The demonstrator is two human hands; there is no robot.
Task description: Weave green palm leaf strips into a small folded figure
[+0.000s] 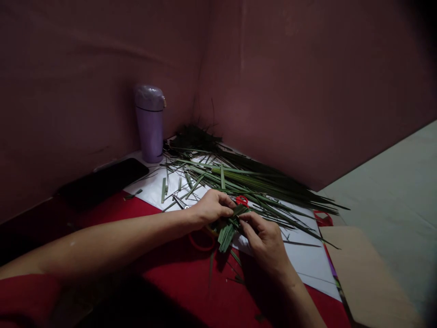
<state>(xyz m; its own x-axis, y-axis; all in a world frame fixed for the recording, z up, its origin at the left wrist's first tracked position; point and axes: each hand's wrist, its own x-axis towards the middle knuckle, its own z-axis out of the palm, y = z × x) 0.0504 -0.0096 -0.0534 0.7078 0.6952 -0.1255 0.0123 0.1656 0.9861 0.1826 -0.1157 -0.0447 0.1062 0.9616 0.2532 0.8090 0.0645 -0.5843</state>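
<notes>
Between my two hands is a small bundle of folded green leaf strips (227, 236), its cut ends fanning toward me. My left hand (215, 207) pinches its upper left side with thumb and fingers. From the right, my right hand (264, 234) grips the same bundle with thumb and forefinger. Just behind it, red-handled scissors (241, 200) lie partly hidden, and a blade (180, 202) shows left of my left wrist. Another red loop handle (202, 241) rests under my left wrist. Long green leaves (266, 180) spread across the white sheet (307, 269) behind my hands.
A purple tumbler (150, 132) stands upright by the wall at the back left, near a dark flat object (105, 180). Short leaf scraps (164, 189) litter the sheet. A red cloth (191, 284) covers the near surface. At the right lies a beige board (367, 273).
</notes>
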